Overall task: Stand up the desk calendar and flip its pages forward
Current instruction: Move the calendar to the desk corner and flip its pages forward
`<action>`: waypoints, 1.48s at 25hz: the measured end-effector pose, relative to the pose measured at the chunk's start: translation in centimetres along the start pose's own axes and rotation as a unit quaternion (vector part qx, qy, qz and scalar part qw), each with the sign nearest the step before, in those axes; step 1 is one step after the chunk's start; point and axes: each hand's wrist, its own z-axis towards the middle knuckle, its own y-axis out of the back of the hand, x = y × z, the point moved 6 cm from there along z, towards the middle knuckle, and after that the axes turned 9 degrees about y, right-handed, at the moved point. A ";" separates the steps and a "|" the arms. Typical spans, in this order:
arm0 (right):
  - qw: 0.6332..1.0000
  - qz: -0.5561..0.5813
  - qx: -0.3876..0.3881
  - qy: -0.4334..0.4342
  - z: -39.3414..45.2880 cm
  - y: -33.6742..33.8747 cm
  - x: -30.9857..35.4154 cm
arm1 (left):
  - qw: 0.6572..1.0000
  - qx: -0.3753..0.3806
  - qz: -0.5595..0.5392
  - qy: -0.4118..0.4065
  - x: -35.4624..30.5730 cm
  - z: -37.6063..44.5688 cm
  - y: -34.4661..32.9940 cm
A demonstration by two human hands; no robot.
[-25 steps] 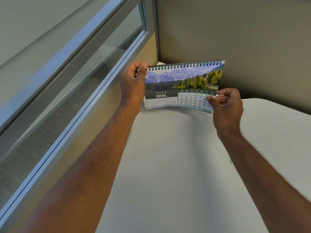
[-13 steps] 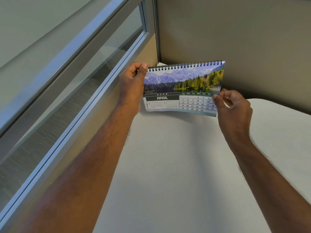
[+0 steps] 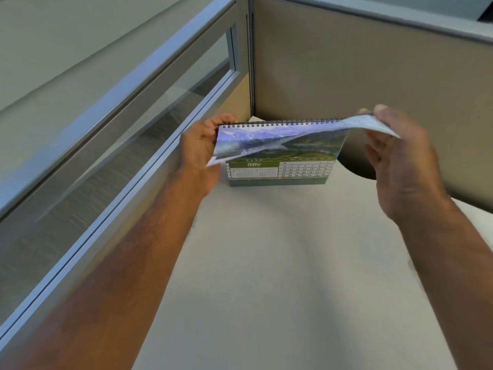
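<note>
Calendar: the desk calendar [image 3: 277,166] is standing on the desk [image 3: 266,263] up at 12 o'clock, tucked in the corner, MAY showing.
Page: one page [image 3: 280,137] is lifted, curling over the spiral top.
Right hand: the right hand [image 3: 400,161] pinches that page's corner at 2 o'clock.
Left hand: the left hand [image 3: 200,148] grips the calendar's left edge at 10 o'clock.
Progress: standing looks done; I'd say flipping is underway, more pages left.
Room: partition walls [image 3: 373,76] close behind and left, loads of open desk toward 6 o'clock.
</note>
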 end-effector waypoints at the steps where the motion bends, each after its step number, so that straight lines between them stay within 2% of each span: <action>1: 1.000 -0.003 0.002 0.000 0.5 -0.1 0.3 | 1.000 0.007 -0.016 0.000 0.1 0.0 0.1; 5: 0.998 -0.015 0.060 0.013 1.8 -1.5 0.7 | 0.999 0.028 -0.016 0.006 0.3 -0.1 -0.2; 7: 0.998 -0.014 0.058 0.010 2.3 -1.8 0.6 | 1.000 0.028 0.009 0.002 0.3 0.1 -0.2; 12: 0.988 -0.121 0.061 0.070 3.0 -2.2 -1.5 | 0.999 -0.031 0.002 0.011 0.8 0.1 -0.2; 19: 0.926 -0.325 0.041 0.189 3.3 -1.5 -3.4 | 0.996 -0.088 -0.014 0.010 0.8 -0.1 -0.7; 24: 0.905 -0.372 0.038 0.204 3.5 -1.3 -3.4 | 0.994 -0.108 -0.007 0.009 0.8 -0.5 -1.0; 28: 0.893 -0.395 0.032 0.214 3.4 -1.3 -3.5 | 0.992 -0.119 -0.031 -0.031 0.1 -0.9 -1.5; 35: 0.887 -0.405 0.046 0.218 3.8 -1.4 -4.0 | 0.979 -0.136 0.139 -0.063 0.1 -1.3 -1.2; 37: 0.901 -0.377 0.019 0.214 3.7 -1.2 -4.2 | 0.973 -0.139 0.171 -0.071 -0.2 -1.2 -1.0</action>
